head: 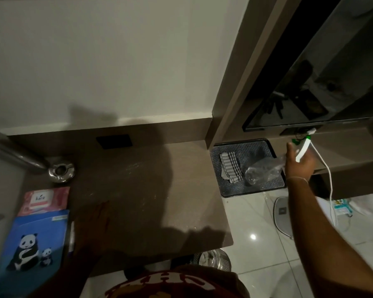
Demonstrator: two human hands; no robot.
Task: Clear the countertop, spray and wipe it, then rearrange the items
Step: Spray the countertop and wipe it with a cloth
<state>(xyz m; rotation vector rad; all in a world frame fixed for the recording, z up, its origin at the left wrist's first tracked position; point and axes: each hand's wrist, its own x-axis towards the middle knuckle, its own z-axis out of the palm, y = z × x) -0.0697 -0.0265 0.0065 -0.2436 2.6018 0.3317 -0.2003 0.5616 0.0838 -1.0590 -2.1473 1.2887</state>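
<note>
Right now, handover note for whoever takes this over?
Right hand: grip shut on the spray bottle, held over the dark tray.
Left hand: open, flat on the countertop.
Checked cloth lies in the tray.
Wipes pack, panda box and metal ashtray sit at the countertop's left.
Done: middle cleared. Left: spray, wipe, rearrange.

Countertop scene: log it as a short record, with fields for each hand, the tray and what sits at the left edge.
countertop: brown, middle bare, faint streaks
left hand: flat on the countertop, in shadow, holding nothing
right hand: fingers around a clear spray bottle with white trigger, bottle lying over the tray
tray: dark, on the floor right of the countertop; checked cloth in it
left edge: pink wipes pack, blue panda packet
</note>
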